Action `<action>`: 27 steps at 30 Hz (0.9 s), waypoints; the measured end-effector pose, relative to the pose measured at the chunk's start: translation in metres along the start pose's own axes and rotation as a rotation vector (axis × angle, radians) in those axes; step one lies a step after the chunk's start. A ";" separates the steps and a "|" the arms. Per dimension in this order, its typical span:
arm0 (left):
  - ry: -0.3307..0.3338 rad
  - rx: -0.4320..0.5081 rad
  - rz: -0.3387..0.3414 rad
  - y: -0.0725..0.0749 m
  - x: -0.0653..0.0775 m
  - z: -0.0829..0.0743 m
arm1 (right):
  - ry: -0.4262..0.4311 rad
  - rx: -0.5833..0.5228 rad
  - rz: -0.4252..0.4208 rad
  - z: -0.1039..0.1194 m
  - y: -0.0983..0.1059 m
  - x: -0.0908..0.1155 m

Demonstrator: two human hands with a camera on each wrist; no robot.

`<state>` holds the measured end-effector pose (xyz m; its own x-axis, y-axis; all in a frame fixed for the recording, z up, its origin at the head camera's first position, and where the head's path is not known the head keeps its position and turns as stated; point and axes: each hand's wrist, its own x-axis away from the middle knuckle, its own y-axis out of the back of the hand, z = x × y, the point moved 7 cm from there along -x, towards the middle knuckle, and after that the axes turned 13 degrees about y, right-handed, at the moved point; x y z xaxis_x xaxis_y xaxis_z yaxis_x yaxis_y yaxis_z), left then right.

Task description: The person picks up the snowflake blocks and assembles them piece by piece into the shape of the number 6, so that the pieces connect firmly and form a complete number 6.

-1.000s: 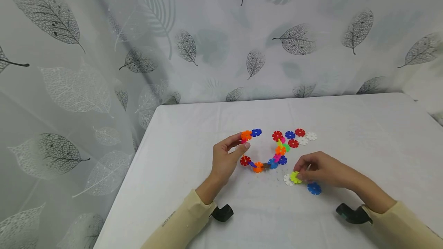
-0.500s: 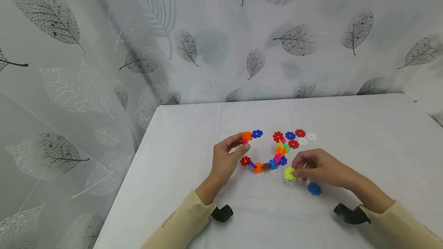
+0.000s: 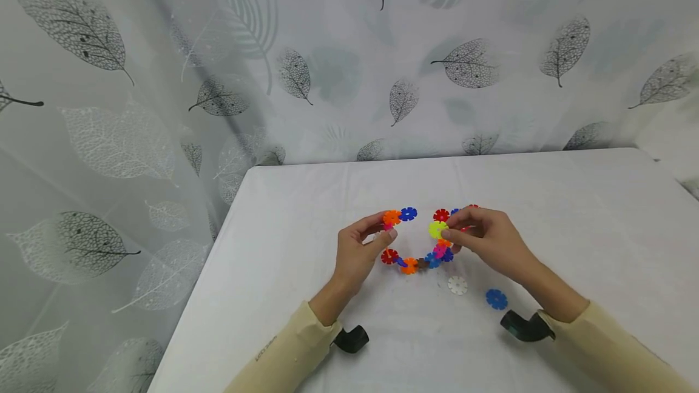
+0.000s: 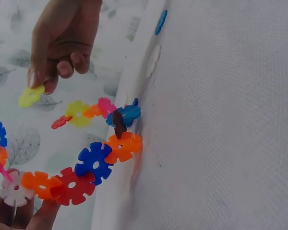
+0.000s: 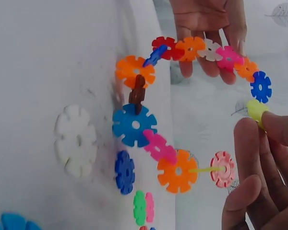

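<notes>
Apparently extending chain (image 3: 409, 266): gripping it in left hand (image 3: 354, 252), pinching yellow disc (image 3: 437, 230) in right hand (image 3: 491, 238), right of centre; next, align with blue end disc (image 3: 408, 214).

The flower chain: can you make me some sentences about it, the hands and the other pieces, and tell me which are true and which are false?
1. The left hand holds the chain of discs. True.
2. The chain of discs is a closed ring. False: there is a gap between its blue end disc and its red end disc.
3. The right hand pinches a yellow disc. True.
4. Every disc in the chain is green. False: its colours include orange, blue and red.
5. A loose white disc and a loose blue disc lie apart on the table. True.
</notes>
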<state>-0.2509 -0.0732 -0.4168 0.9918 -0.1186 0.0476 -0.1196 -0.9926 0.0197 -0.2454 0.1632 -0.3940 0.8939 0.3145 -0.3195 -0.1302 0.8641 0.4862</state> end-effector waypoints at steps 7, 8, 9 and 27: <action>0.001 -0.010 0.016 -0.001 0.001 0.001 | 0.017 -0.022 -0.095 0.006 -0.003 -0.012; 0.007 -0.013 0.015 -0.001 0.001 0.001 | 0.020 -0.029 -0.104 0.006 -0.003 -0.013; 0.014 -0.017 0.014 -0.001 0.001 0.002 | 0.022 -0.037 -0.110 0.007 -0.003 -0.014; 0.032 -0.031 0.026 -0.003 0.003 0.003 | 0.064 -0.123 -0.161 0.012 -0.008 -0.017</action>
<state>-0.2476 -0.0704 -0.4195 0.9865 -0.1428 0.0808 -0.1470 -0.9879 0.0486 -0.2541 0.1465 -0.3830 0.8788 0.1898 -0.4378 -0.0431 0.9453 0.3232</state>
